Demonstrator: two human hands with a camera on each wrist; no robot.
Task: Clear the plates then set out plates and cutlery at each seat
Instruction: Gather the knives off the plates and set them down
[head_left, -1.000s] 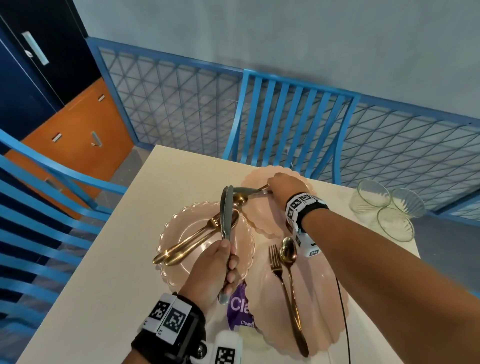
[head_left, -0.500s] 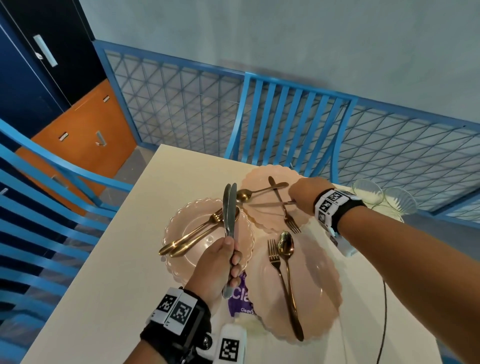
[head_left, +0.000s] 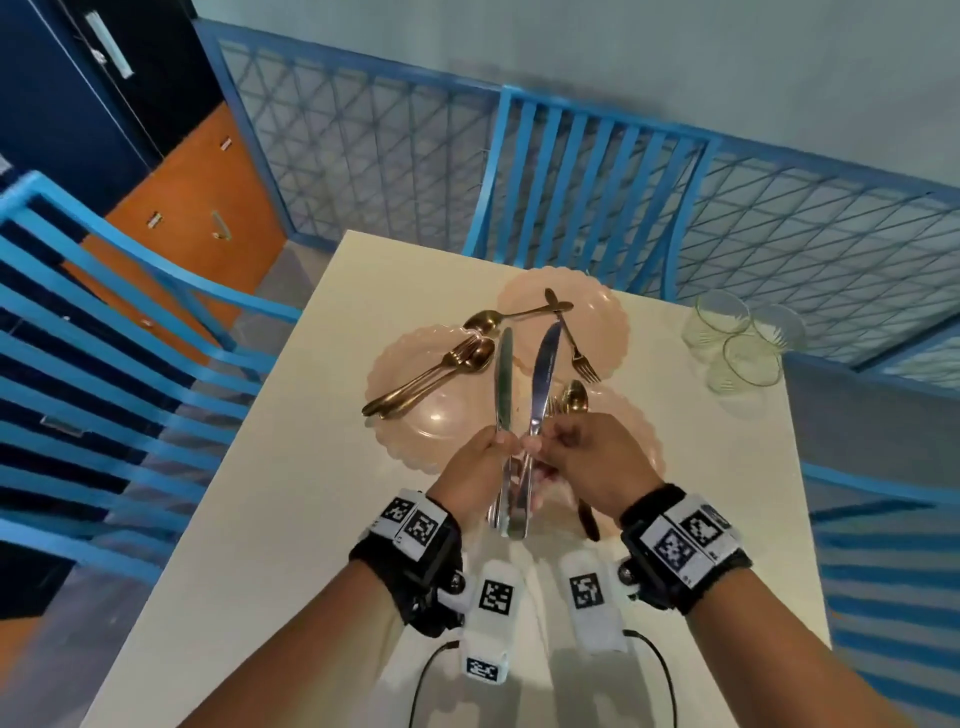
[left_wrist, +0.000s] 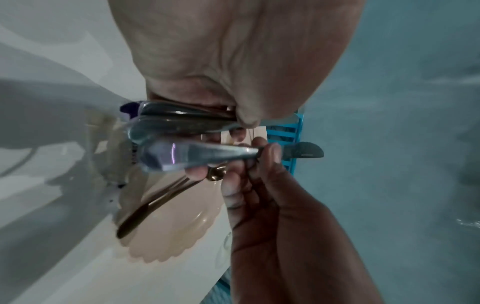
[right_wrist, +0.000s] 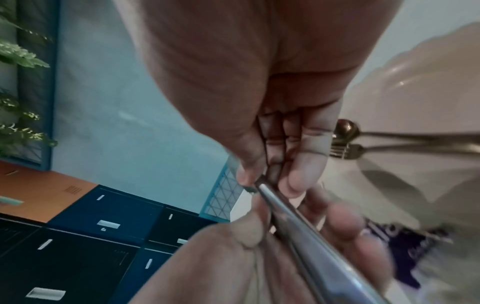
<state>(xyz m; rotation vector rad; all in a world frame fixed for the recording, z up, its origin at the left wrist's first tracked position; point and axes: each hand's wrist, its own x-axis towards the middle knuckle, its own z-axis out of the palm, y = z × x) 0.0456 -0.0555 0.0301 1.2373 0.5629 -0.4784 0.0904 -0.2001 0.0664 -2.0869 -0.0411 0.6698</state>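
Cream table (head_left: 260, 519) with 3 pink scalloped plates (head_left: 415, 415) carrying gold cutlery (head_left: 431, 376), 3 glass bowls (head_left: 737, 343) far right, blue slatted chairs (head_left: 587, 182) around, left hand (head_left: 475, 470) fisted round silver knives (head_left: 503, 384), right hand (head_left: 597, 457) pinching another knife (head_left: 543, 379).

Dining area, cream table (head_left: 291, 467) with pink plates (head_left: 415, 415), blue chairs (head_left: 587, 176), lockers (head_left: 47, 104)

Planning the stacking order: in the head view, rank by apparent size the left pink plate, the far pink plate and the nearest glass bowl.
1. Left pink plate
2. Far pink plate, though greater distance may shrink it, so these two are unsure
3. Nearest glass bowl, clearly smallest
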